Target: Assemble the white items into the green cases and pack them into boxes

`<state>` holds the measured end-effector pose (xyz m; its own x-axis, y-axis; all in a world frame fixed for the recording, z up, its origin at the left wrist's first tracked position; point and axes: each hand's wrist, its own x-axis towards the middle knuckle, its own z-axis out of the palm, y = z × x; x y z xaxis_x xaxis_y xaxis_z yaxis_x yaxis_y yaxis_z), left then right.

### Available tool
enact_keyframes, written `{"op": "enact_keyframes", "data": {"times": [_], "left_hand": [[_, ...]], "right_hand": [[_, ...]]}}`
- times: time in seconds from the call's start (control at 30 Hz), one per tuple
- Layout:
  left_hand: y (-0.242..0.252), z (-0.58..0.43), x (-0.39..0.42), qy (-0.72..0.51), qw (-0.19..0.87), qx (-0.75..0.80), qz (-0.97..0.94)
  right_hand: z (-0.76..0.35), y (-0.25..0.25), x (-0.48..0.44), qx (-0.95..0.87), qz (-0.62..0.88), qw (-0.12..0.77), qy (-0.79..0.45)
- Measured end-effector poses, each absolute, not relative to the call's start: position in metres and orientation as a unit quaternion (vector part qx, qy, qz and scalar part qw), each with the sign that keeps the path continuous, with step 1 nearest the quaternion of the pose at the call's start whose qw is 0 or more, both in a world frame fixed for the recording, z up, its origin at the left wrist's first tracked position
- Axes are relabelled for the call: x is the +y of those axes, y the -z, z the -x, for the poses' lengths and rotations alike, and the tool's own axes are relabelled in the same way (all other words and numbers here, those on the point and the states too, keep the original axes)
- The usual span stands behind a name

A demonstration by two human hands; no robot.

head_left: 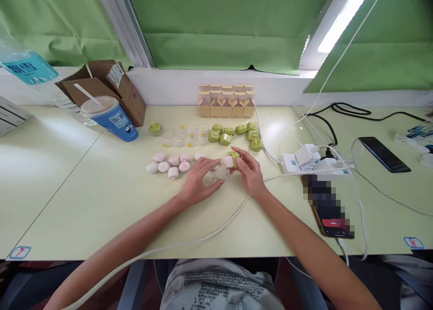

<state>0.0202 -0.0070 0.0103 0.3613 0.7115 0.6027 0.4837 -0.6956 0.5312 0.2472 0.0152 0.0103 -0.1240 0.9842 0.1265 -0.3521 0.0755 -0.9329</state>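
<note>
Both hands meet at the centre of the frame, low over the pale desk (101,201). The left hand (198,183) curls its fingers loosely over a small clear case (216,172) lying on the desk and holds it at the fingertips. The right hand (249,172) has thumb and forefinger closed on a green piece (234,158) with a pale pink pad set in it, just beside the clear case; whether the two touch I cannot tell. Left of the hands lies a cluster of pink pads (169,164). Above it stand a row of clear cups (184,137) and a group of green pieces (237,134), with small tan boxes (226,103) against the wall behind. A blue cup (113,118) stands at upper left and a power strip (302,162) lies at right.
</note>
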Motion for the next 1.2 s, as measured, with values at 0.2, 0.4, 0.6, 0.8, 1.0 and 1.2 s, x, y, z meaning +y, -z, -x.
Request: {"op": "enact_keyframes", "data": {"times": [0.2, 0.4, 0.6, 0.8, 1.0, 1.2], "left_hand": [[-0.008, -0.012, -0.001, -0.419, 0.304, 0.399, -0.757], [0.001, -0.014, 0.002, -0.421, 0.42, 0.403, -0.695], [0.005, -0.014, 0.006, -0.447, 0.472, 0.377, -0.66], [0.004, -0.015, 0.007, -0.449, 0.45, 0.357, -0.684], [0.007, -0.015, 0.008, -0.455, 0.429, 0.373, -0.685], [0.006, -0.017, 0.008, -0.472, 0.413, 0.362, -0.69]], "right_hand": [[-0.247, -0.007, 0.014, -0.515, 0.354, 0.577, -0.526], [-0.245, -0.002, 0.013, -0.559, 0.346, 0.562, -0.502], [-0.246, -0.004, 0.011, -0.595, 0.356, 0.538, -0.479], [-0.245, -0.003, 0.009, -0.607, 0.352, 0.525, -0.481], [-0.243, -0.007, 0.009, -0.593, 0.358, 0.52, -0.5], [-0.244, -0.008, 0.009, -0.6, 0.356, 0.517, -0.496]]}}
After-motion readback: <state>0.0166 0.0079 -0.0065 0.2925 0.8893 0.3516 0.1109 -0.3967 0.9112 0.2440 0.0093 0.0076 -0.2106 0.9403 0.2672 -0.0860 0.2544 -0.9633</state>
